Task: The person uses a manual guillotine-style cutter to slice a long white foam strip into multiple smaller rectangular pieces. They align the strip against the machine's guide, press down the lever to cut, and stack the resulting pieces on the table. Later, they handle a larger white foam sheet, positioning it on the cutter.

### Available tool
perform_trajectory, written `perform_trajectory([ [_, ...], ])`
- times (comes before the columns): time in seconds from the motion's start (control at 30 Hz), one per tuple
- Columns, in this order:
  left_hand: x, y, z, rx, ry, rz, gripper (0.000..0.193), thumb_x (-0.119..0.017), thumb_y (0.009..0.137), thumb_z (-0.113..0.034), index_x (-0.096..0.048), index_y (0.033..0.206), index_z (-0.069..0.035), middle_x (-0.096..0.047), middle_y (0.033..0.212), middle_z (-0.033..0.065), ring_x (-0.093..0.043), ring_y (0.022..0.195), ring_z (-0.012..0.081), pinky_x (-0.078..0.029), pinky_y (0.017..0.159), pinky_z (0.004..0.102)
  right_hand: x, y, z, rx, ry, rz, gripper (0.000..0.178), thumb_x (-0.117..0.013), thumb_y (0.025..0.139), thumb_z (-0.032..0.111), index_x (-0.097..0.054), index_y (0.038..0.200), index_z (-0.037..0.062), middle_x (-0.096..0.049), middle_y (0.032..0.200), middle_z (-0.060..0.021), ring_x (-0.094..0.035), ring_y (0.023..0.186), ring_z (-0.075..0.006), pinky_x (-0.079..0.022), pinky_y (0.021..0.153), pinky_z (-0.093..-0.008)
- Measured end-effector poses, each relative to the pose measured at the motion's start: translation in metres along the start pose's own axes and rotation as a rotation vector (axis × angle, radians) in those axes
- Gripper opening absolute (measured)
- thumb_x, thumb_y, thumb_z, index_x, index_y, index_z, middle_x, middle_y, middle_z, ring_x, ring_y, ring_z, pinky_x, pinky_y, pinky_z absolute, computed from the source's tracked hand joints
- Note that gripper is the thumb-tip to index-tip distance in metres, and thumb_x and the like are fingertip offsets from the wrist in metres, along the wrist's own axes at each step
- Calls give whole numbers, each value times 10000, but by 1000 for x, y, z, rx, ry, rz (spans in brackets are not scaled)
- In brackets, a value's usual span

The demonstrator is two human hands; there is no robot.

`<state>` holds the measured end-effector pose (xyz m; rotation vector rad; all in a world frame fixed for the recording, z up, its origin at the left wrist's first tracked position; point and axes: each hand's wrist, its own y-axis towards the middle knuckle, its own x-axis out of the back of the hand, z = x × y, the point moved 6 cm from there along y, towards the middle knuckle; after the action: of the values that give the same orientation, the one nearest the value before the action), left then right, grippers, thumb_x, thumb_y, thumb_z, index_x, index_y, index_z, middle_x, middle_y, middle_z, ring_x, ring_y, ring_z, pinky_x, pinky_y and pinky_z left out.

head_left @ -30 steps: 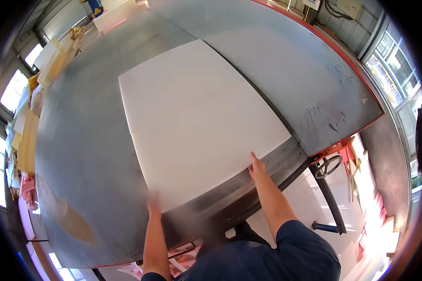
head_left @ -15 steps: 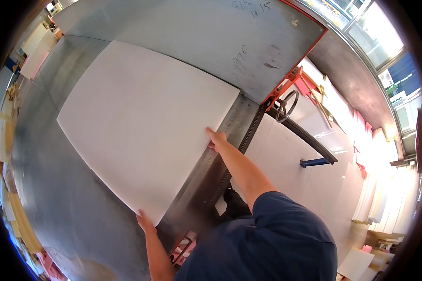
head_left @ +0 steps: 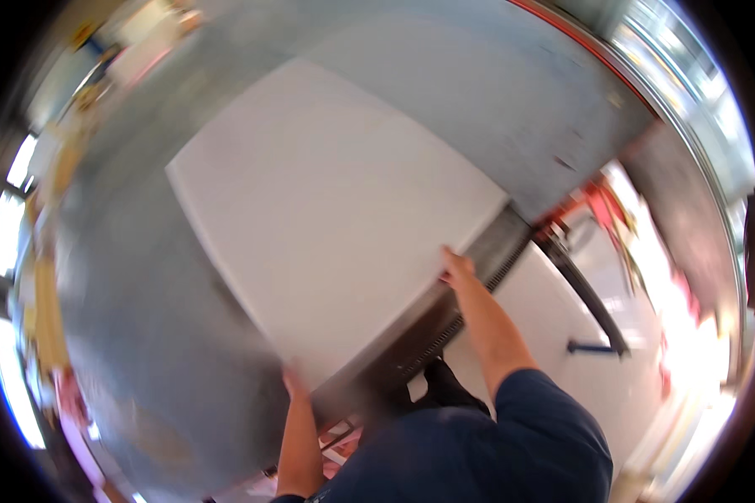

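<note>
A large white sheet (head_left: 335,210) lies flat on the grey metal table (head_left: 151,277) in front of me. My right hand (head_left: 456,268) grips its near right edge, the thumb on top and the other fingers curled at the edge, partly out of sight. At the sheet's nearest corner, my left hand (head_left: 295,381) touches the left side. Motion smears its fingers, so their closure is unclear. A toothed dark strip (head_left: 495,272) runs along the table's near edge, just beyond the sheet.
A wide grey metal plate (head_left: 512,109) with a red rim stands beyond the sheet. To the right are a dark rail (head_left: 583,289) with a blue leg (head_left: 591,347), a blurred handwheel (head_left: 577,233) and a pale floor (head_left: 545,335). Stacked pale material (head_left: 49,310) lines the far left.
The view has swung, shifting the whole scene rightward in the picture and blurring it. Both hands keep about the same places on the sheet, which shows no clear shift on the table.
</note>
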<state>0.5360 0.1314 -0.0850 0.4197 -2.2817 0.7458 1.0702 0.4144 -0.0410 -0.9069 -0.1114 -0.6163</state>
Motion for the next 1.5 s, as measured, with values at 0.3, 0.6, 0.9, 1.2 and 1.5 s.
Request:
perform_trajectory([
  [0.3,11,-10,-62,130,-142,-224,561,-590,993,-399,-511,1460,-96,-633,1244,232,-584,1189,396,-469,1016,485,93,34,-3,161,-106,54,491,-742,907,462,-639,971,-13,-626,843,-142,-648,659,-250,-576,542,-367],
  [0.6,-11,-54,-4,357,-993,-283,406,-532,1065,-327,-659,1289,-14,-728,1125,59,-649,1010,161,-492,930,326,347,89,79,459,-977,-608,648,-527,974,528,-707,1053,-90,-699,1137,-296,-687,1078,-409,-531,944,-529],
  [0.9,-17,-65,-59,67,-339,-411,406,-507,1060,-365,-649,1296,-67,-693,1142,114,-633,1037,289,-513,924,480,488,239,106,800,-1162,-761,736,-608,908,519,-550,1362,-57,-653,1247,-292,-652,1156,-423,-528,982,-517],
  [1.2,-13,-48,-9,273,-407,-376,485,-650,991,-172,-481,1398,30,-625,1289,145,-624,1117,255,-506,920,390,410,138,147,289,-534,-731,592,-432,1029,484,-705,994,-39,-722,1070,-263,-680,1059,-449,-518,929,-541],
  [1.5,0,-63,-8,501,-481,-354,411,-681,967,-182,-583,1345,-53,-694,1133,81,-664,926,202,-537,723,378,417,125,118,382,-437,-791,765,-463,970,681,-612,1185,-38,-682,1174,-284,-670,1070,-461,-518,924,-553],
])
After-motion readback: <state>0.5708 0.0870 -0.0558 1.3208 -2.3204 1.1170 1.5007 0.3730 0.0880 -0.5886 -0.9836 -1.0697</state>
